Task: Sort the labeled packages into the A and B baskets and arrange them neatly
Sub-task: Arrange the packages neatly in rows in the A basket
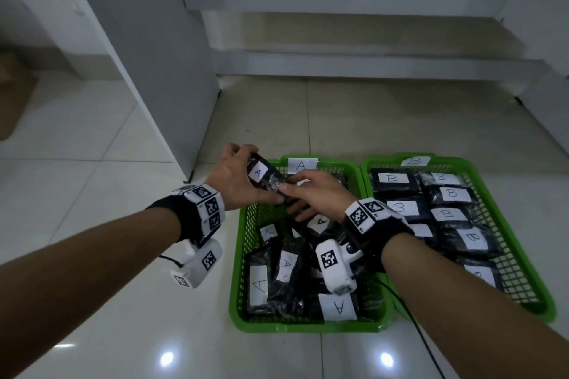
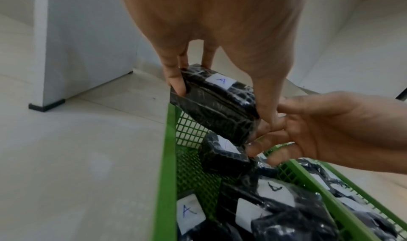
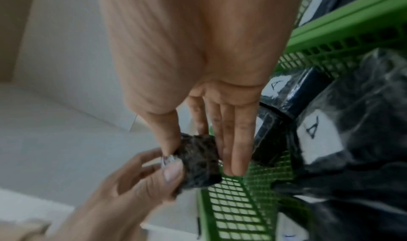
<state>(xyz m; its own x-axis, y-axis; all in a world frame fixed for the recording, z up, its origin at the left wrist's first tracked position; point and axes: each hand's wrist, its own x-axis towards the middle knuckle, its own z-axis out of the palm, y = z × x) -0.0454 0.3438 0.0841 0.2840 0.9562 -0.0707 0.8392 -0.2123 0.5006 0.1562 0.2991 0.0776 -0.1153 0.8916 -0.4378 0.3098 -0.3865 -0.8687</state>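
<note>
A black wrapped package with a white A label is held over the far-left corner of the green A basket. My left hand grips it by its ends, fingers at the far end and thumb at the near end. My right hand pinches the near end, thumb on top and straight fingers beneath. The left wrist view has the package tilted above the basket wall. Several A packages lie jumbled in that basket. The B basket on the right holds rows of B packages.
Both baskets sit side by side on a glossy tiled floor. A white cabinet side stands just left of the A basket, and a low step runs behind. A black cable trails between the baskets.
</note>
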